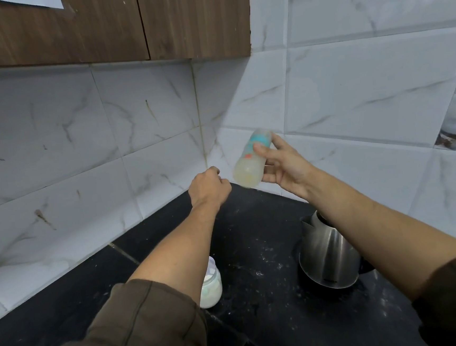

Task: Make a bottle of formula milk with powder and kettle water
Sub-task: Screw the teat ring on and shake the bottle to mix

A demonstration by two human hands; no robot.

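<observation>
So my right hand [284, 165] has its fingers wrapped round the bottle [250, 162], tilted, top pointing up-right. My left hand [208, 187] is a loose fist just beside its lower end.

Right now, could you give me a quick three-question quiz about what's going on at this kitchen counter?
1. True or false: the right hand holds the baby bottle tilted in the air, above the black counter.
2. Which stands nearest the person's left sleeve? A) steel kettle B) powder jar C) wooden cupboard
3. Fill in: the left hand is closed into a loose ____, apart from the bottle.

Key: 1 true. 2 B. 3 fist; whether its fingers pinch anything small cannot be seen.
</observation>
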